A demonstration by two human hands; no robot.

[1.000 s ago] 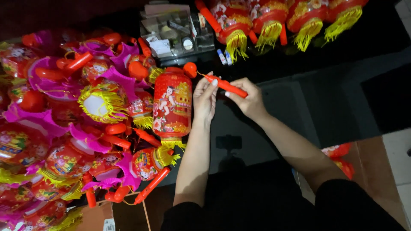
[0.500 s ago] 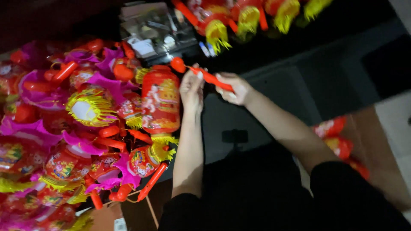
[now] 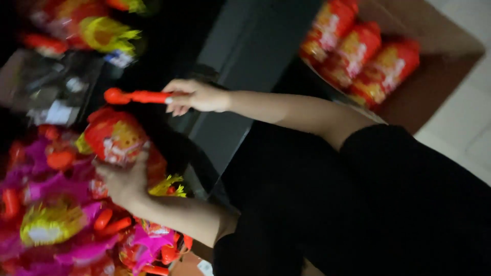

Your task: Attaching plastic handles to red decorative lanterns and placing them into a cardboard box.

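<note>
Smooth, glossy orange-red plastic on the handle stick [image 3: 138, 96], gripped in the right hand [image 3: 197, 96]. At seven o'clock from it, the left hand [image 3: 123, 181] presses a red lantern [image 3: 115, 135] whose printed skin looks shiny, like foil or thin plastic film, with a fringe of yellow tassel threads [image 3: 169, 186] below. At eight o'clock, the heap of pink and red lanterns [image 3: 56, 214] gleams the same way, though blurred. The table [image 3: 255, 46] looks dark, smooth and matt. At two o'clock, a cardboard box [image 3: 445, 66] shows matt brown walls. The black sleeve [image 3: 388, 194] is matt cloth.
</note>
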